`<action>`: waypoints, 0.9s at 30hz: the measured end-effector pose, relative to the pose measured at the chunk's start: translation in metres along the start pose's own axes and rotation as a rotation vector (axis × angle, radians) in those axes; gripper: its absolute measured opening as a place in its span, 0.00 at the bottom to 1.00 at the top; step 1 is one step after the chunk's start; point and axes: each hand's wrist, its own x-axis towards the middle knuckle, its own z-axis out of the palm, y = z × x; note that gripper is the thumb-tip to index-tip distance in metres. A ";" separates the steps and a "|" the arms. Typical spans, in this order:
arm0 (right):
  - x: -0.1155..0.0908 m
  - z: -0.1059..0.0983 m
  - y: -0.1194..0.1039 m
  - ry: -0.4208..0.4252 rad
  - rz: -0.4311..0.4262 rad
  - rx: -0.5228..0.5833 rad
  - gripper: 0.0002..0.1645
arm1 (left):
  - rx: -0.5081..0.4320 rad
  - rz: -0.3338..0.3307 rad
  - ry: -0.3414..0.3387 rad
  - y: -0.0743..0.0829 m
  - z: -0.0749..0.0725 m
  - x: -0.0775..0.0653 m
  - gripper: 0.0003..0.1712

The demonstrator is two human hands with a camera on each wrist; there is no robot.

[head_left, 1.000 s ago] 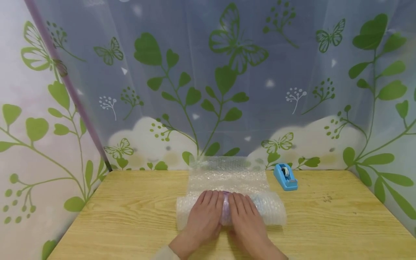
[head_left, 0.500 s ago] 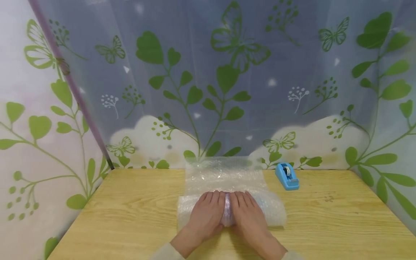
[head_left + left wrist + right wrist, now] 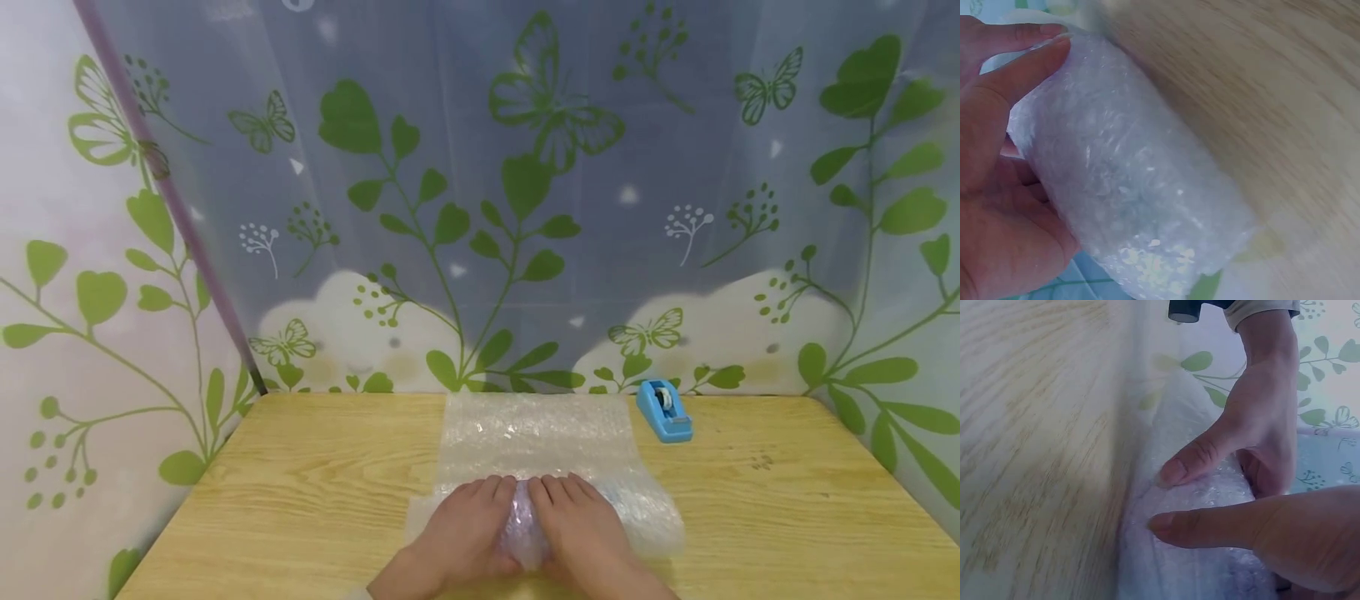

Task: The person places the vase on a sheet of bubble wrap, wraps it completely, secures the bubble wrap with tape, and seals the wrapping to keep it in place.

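Observation:
A roll of clear bubble wrap (image 3: 523,525) lies across the near part of the table, with something purple showing through its middle. My left hand (image 3: 461,529) and right hand (image 3: 583,529) grip it side by side, fingers curled over the top. Both wrist views show thumbs pressing the near side: the left thumb (image 3: 1200,453) and the right thumb (image 3: 1210,526) lie close together. Beyond the roll, the flat bubble wrap sheet (image 3: 536,433) stretches to the table's back edge. What is wrapped inside cannot be made out.
A blue tape dispenser (image 3: 665,412) stands at the back right of the wooden table (image 3: 322,467), right of the sheet. Behind the table hangs a curtain (image 3: 420,208) printed with leaves and butterflies; more of it closes off both sides.
Both hands have drawn the roll towards me. The sheet's far end, which reached up against the curtain, now lies at the table's back edge. The tape dispenser has stayed put.

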 end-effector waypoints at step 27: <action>-0.017 -0.013 0.014 -0.202 0.077 0.244 0.45 | -0.027 0.045 -0.276 0.017 -0.029 0.022 0.44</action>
